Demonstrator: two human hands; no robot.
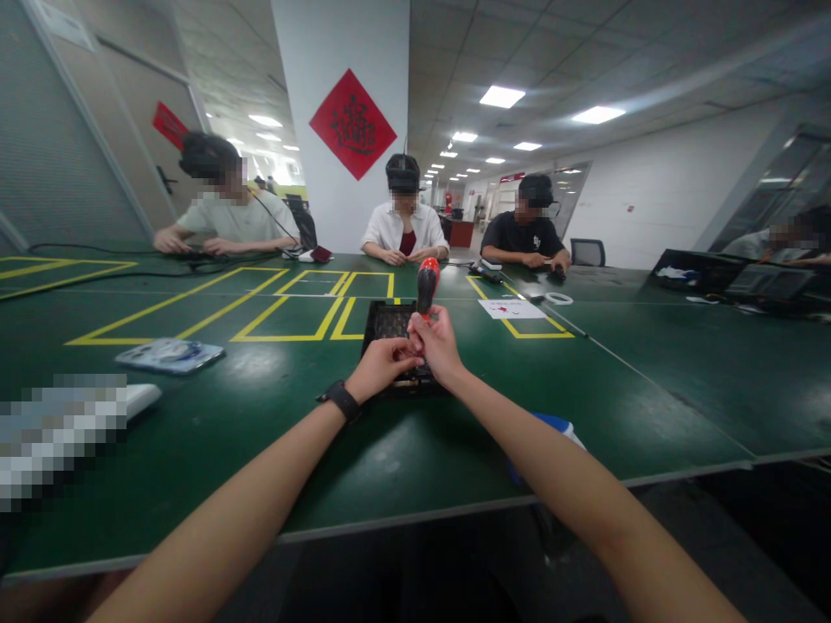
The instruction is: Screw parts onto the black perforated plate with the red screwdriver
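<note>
Head view: nearest you on the green table (415, 467), a blue-and-white thing (550, 421) sits partly hidden beside your right forearm, close enough to catch your elbow side. Off to your left lies a long white object (141, 397), mostly blurred; it stands clear of your work. You wear a dark wristwatch (342, 400) on the left wrist.

Hands: together, just ahead of you. Your left hand (388, 363) has its fingertips gathered at the right hand's fingers; you cannot tell what, if anything, they pinch. Your right hand (441, 346) is closed round the lower part of a red-and-black screwdriver (428, 287), which stands close to upright over a black open case (367, 333). Its tip is hidden by your fingers.

Handling (judged): the screwdriver looks light, stiff and hard to damage; the fat handle should give good grip for turning, with the neck the place to steady it. The case looks like rigid plastic, light enough to slide; hold it by the rim, away from the tip. Small parts, if any, are too covered to see.

Beyond: a phone-like slab (170, 356) left, yellow tape outlines (325, 324), a printed sheet (512, 309) and a white ring (559, 298) right. None blocks the case. Across the table, three co-workers (406, 232) sit; behind them, a pillar carries a red diamond sign (354, 125).
</note>
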